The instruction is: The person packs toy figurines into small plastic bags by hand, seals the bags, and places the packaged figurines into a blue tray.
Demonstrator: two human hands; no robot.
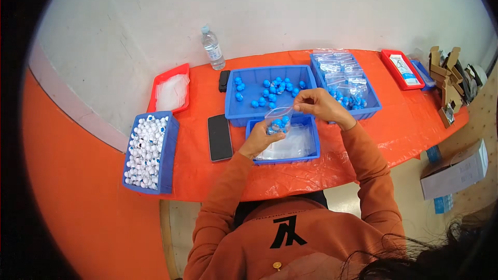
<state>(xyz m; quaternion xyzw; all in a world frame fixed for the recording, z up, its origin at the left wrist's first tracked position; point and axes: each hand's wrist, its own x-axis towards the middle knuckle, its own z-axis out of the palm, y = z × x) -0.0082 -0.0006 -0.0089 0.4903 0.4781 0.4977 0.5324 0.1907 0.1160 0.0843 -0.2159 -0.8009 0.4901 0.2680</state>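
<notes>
My left hand point(258, 140) is closed around the lower part of a clear zip bag point(280, 112) with several blue balls inside. At the bag's upper right corner, the thumb and forefinger of my right hand point(322, 107) are pinched together on its edge. Both hands are above a small blue tray point(317, 148) that contains flat clear bags point(298, 142). Just behind it, a larger blue tray point(249, 118) holds loose blue balls point(272, 91). To the right, another blue tray point(374, 105) is filled with bags of blue balls point(346, 80).
A blue bin of white balls point(147, 150) and a red tray point(187, 105) of clear sheets lie left. A dark phone point(220, 138), black case point(224, 81) and water bottle point(212, 50) stand nearby. Far right are a red tray point(390, 70) and cardboard boxes point(445, 80).
</notes>
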